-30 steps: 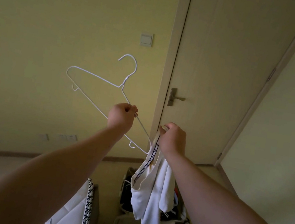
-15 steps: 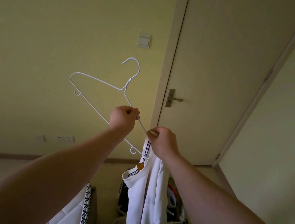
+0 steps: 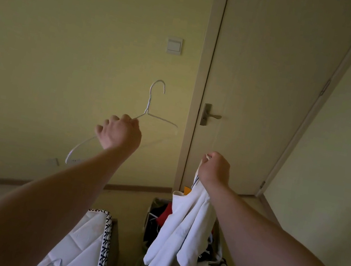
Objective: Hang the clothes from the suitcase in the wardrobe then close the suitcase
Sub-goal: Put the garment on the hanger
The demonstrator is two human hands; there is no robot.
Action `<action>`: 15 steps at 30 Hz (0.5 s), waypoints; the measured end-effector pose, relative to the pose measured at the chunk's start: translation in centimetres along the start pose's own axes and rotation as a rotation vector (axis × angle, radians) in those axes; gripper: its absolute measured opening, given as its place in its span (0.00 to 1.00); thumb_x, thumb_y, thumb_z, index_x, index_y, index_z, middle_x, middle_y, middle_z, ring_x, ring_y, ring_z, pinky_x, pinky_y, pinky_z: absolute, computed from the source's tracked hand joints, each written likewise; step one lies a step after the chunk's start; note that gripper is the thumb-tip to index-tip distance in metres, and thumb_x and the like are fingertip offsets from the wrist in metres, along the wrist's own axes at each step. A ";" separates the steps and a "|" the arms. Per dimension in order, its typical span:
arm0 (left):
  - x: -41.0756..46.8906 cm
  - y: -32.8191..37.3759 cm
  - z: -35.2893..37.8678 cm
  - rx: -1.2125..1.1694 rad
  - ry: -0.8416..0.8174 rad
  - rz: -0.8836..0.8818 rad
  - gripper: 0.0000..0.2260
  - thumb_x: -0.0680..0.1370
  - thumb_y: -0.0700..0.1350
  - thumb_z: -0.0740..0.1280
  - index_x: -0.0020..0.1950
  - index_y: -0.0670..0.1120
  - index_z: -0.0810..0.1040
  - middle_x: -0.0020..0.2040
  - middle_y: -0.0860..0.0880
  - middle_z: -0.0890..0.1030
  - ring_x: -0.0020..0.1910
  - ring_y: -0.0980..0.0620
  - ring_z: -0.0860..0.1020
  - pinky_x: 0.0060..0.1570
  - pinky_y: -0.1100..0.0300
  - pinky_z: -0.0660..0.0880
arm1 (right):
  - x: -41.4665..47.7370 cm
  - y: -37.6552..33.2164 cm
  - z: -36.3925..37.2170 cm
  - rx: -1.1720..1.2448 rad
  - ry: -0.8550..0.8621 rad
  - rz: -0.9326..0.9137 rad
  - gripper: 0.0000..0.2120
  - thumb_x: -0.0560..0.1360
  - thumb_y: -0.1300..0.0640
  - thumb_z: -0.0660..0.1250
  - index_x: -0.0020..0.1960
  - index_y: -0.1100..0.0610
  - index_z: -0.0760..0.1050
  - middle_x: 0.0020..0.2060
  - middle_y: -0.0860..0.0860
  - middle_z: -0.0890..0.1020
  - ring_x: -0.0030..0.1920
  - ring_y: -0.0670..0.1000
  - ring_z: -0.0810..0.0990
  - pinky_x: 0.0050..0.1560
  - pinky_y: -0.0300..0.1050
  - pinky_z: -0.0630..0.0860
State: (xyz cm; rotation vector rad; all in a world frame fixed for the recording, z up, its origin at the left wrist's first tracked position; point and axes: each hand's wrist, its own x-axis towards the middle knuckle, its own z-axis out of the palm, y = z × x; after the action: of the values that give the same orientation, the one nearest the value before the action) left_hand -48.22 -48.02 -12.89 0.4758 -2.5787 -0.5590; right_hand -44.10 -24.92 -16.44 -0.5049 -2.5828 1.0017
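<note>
Wire hanger (image 3: 149, 105) and white garment (image 3: 182, 227) now apart.
The left hand (image 3: 121, 134) has its fingers curled round the wire hanger, swung hook-up since a moment ago; the right hand (image 3: 216, 169) pinches the white garment's collar, which hangs above the open suitcase (image 3: 148, 219).

The left hand (image 3: 121, 134) holds a hanger (image 3: 148, 105) up left of centre, before the wall (image 3: 68, 45), hook uppermost. The right hand (image 3: 214, 169) is to its right, well apart from the hanger, and grips a garment (image 3: 182, 227) that hangs down over the suitcase (image 3: 148, 216). The suitcase lies on the floor below, before the door (image 3: 271, 79), with clothes (image 3: 159, 217) in it. A bed (image 3: 86, 241) stands just left of the suitcase. The door handle (image 3: 211, 115) is between the two hands, behind them. A switch (image 3: 174, 45) is on the wall left of the door, above the hanger.
</note>
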 end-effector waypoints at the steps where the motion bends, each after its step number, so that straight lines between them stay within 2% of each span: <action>1: 0.1 -0.1 -0.2 0.043 0.039 0.043 0.20 0.80 0.60 0.53 0.55 0.52 0.80 0.53 0.46 0.79 0.55 0.44 0.73 0.57 0.49 0.63 | 0.1 0.1 0.1 -0.011 -0.002 0.008 0.12 0.81 0.59 0.60 0.61 0.61 0.77 0.59 0.55 0.80 0.60 0.56 0.78 0.49 0.39 0.67; 3: 0.3 -0.1 -0.9 0.094 0.119 0.118 0.27 0.79 0.66 0.49 0.49 0.51 0.81 0.49 0.46 0.79 0.53 0.44 0.71 0.55 0.48 0.62 | 0.1 0.4 0.3 -0.034 0.003 0.015 0.12 0.81 0.58 0.60 0.61 0.61 0.77 0.58 0.56 0.81 0.59 0.56 0.78 0.48 0.40 0.67; 5: 0.6 0.3 -1.8 0.127 0.183 0.204 0.30 0.79 0.67 0.48 0.45 0.49 0.82 0.46 0.46 0.79 0.52 0.44 0.69 0.54 0.48 0.60 | 0.1 0.6 0.4 -0.051 0.014 0.013 0.12 0.81 0.57 0.60 0.59 0.61 0.77 0.56 0.57 0.81 0.57 0.57 0.78 0.47 0.42 0.70; 10: 1.0 1.6 -3.7 0.114 0.294 0.408 0.25 0.78 0.64 0.57 0.37 0.47 0.81 0.43 0.49 0.80 0.51 0.44 0.68 0.55 0.49 0.58 | -0.1 0.5 0.5 -0.079 -0.009 -0.019 0.11 0.80 0.60 0.61 0.57 0.63 0.78 0.55 0.57 0.82 0.56 0.57 0.79 0.48 0.44 0.71; 15: 1.0 2.6 -4.1 0.090 0.381 0.549 0.19 0.73 0.60 0.64 0.33 0.46 0.82 0.37 0.50 0.80 0.48 0.43 0.71 0.53 0.51 0.57 | -0.2 0.4 0.4 -0.016 -0.075 -0.058 0.12 0.80 0.56 0.62 0.56 0.61 0.80 0.55 0.55 0.82 0.57 0.56 0.78 0.50 0.42 0.71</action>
State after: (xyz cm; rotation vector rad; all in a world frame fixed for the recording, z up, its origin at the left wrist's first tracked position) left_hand -47.63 -47.42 -7.94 -0.1024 -2.2290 -0.1398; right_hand -44.02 -24.99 -17.06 -0.4018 -2.6572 0.9988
